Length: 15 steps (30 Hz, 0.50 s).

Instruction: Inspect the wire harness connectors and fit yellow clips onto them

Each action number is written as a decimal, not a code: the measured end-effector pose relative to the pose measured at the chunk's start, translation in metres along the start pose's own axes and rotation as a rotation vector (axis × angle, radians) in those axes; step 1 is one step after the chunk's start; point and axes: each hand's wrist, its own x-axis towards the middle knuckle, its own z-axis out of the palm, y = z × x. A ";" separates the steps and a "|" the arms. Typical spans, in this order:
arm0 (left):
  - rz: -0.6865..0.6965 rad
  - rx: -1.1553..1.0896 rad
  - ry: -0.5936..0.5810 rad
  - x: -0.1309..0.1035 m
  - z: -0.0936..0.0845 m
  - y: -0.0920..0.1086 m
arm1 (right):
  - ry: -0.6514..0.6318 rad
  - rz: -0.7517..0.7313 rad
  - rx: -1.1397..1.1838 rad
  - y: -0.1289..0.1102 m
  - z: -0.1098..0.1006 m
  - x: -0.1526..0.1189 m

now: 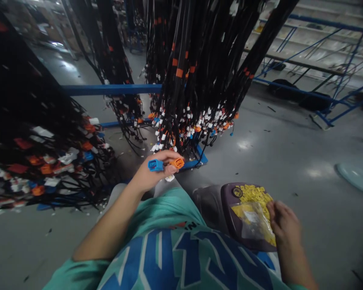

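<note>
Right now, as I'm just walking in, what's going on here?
A person's left hand holds a blue connector and an orange connector in front of hanging cables. Their right hand is at the edge of a purple tray, beside the yellow parts and a clear bag. Whether the right fingers grip anything is unclear. More cables hang at the left of the view, with many connectors at their lower ends.

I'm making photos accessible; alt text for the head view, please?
A person's left hand holds a blue plug and an orange plug, while the right hand is by yellow pieces on a purple surface. Black cable bundles hang ahead.
</note>
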 end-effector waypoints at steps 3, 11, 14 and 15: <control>-0.006 0.044 -0.020 -0.003 0.001 0.002 | -0.202 0.043 0.143 -0.038 0.069 -0.025; 0.000 0.233 -0.067 -0.010 0.005 0.012 | -0.881 -0.396 0.124 -0.111 0.181 -0.135; 0.026 0.269 -0.070 -0.011 0.006 0.014 | -0.953 -0.606 0.040 -0.122 0.194 -0.153; 0.036 0.284 -0.073 -0.011 0.006 0.014 | -0.965 -0.652 0.020 -0.124 0.197 -0.156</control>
